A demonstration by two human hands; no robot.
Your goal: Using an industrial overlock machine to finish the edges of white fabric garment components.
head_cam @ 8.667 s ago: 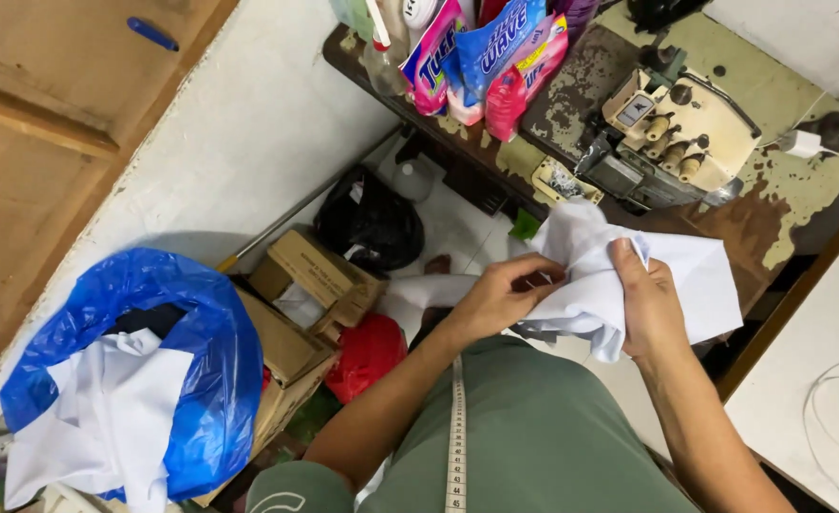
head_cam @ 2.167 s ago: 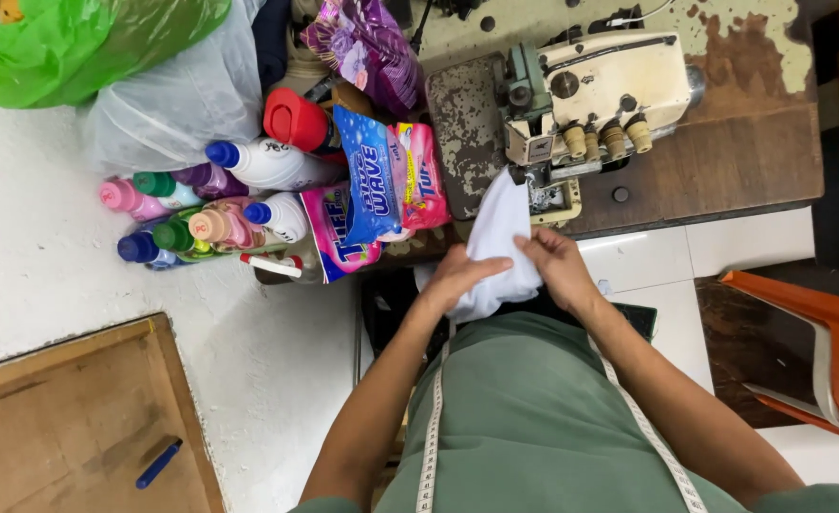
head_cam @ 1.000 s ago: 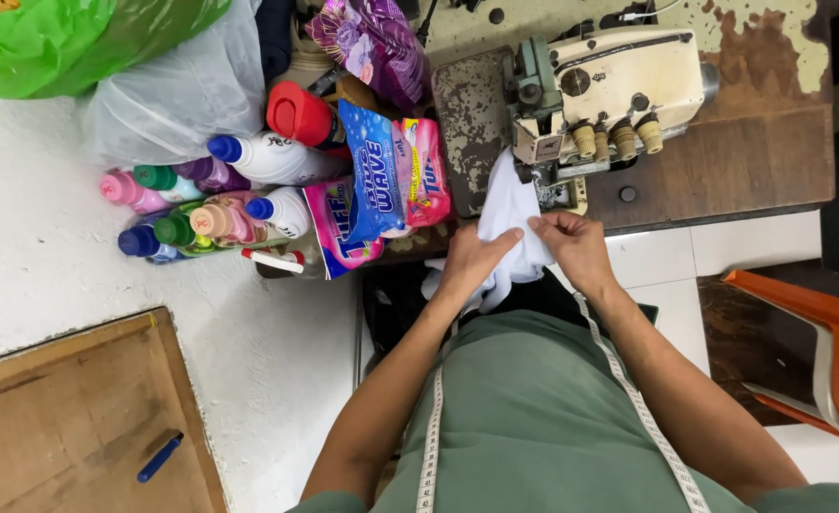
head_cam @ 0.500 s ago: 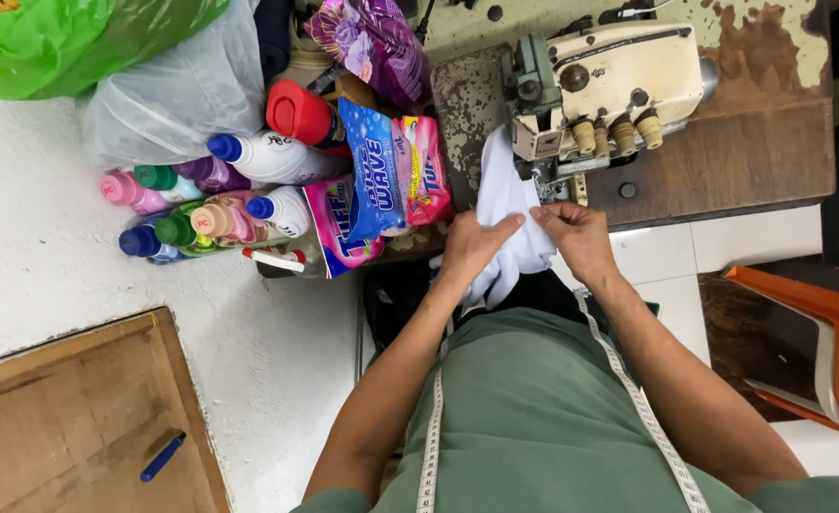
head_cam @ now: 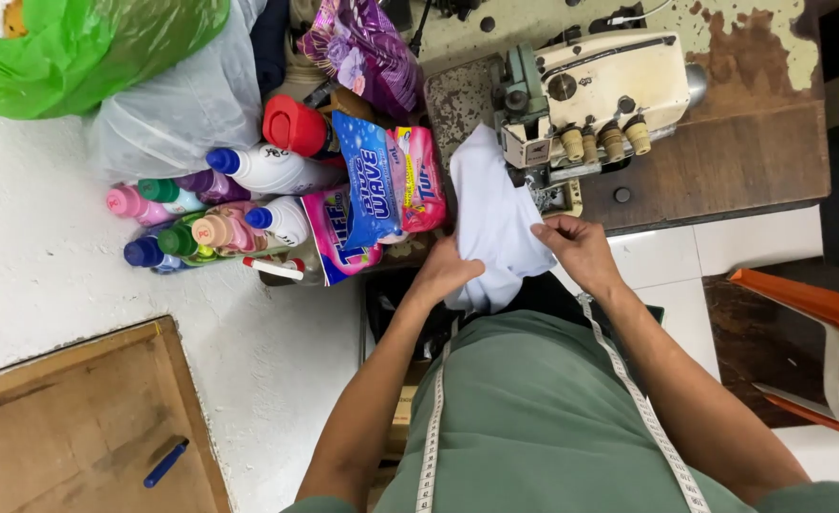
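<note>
The white cloth (head_cam: 495, 223) lies between my two hands, its long axis running away from me, from my lap up onto the bed of the cream overlock sewing machine (head_cam: 595, 95). Its far end sits just at the machine's front, touching or nearly touching the needle area; I cannot tell whether it is under the presser foot. The near end hangs bunched below my hands, in front of my green shirt (head_cam: 533, 408).

My left hand (head_cam: 446, 274) is closed around the cloth's near left edge, fingers curled into the fabric. My right hand (head_cam: 576, 249) pinches the right edge, thumb and fingers together on the fabric, and sits a little farther forward, so it is the nearer of the two to the machine. From both hands the free length of cloth lies ahead and slightly left, toward the machine.

A measuring tape (head_cam: 647, 418) hangs round my neck and down both sides of my chest. The machine stands on a worn wooden counter (head_cam: 723, 161) with peeling paint at its far edge. To the left of the cloth, just beside it, stand blue and pink detergent pouches (head_cam: 381, 190), then a cluster of cleaning bottles (head_cam: 210, 218) with coloured caps, a clear plastic bag (head_cam: 168, 114) and a green plastic bag (head_cam: 77, 47). An orange chair (head_cam: 818, 332) is at the right, a wooden board (head_cam: 68, 427) with a blue pen (head_cam: 166, 464) at lower left
</note>
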